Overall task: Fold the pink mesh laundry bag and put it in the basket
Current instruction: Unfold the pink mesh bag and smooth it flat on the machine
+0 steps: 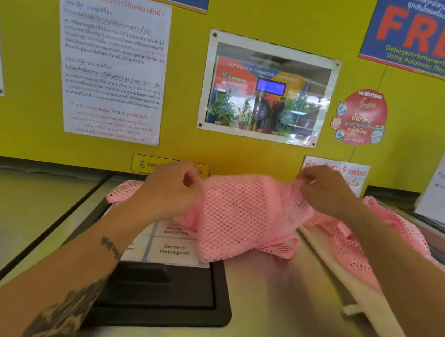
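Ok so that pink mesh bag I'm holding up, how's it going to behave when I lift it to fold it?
Probably floppy: the pink mesh bag sags between your left hand and right hand and bunches on the machine top. It looks light, being open netting. The holes may snag fingers.

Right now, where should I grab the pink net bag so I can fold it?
Pinch the pink mesh bag along its raised far edge, from above, as the left hand and right hand do. The rest lies rumpled on the steel machine top.

A laundromat: steel washer top (pixel 270 298), detergent drawer (pixel 173 251), free-detergent posters (pixel 430 37).
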